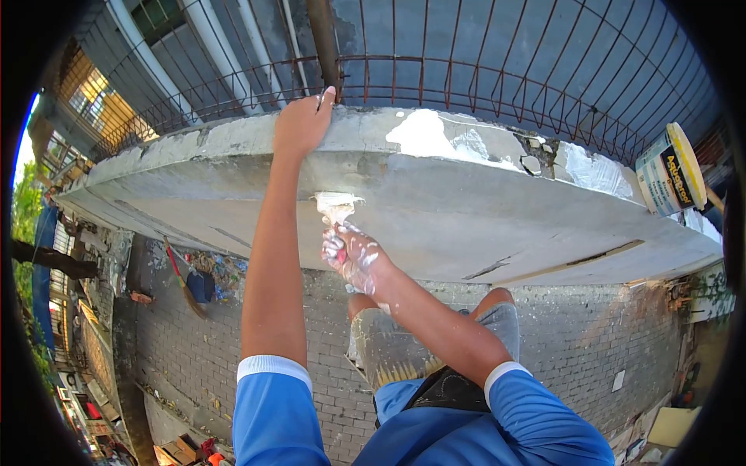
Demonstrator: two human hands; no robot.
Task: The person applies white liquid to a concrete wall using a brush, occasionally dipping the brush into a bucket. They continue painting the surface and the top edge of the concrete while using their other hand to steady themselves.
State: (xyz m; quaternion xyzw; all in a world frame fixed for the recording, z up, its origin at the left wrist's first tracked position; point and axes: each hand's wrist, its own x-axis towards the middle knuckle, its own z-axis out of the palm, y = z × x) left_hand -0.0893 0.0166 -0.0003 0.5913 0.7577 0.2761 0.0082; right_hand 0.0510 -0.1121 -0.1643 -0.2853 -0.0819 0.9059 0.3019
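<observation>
My right hand, smeared with white paint, is closed round the handle of a paintbrush. The brush's white-coated bristles are against the grey face of a concrete wall, just below its top ledge. My left hand grips the top of that ledge beside a rusty post. Its thumb points upward, while its other fingers bend out of sight. To the right, a white paint patch covers part of the ledge, with thinner white streaks beyond it.
A labelled paint bucket with a yellow rim stands on the ledge at right. Rusty wire mesh rises behind the wall. Below lies brick paving, with a broom and a dark dustpan at left.
</observation>
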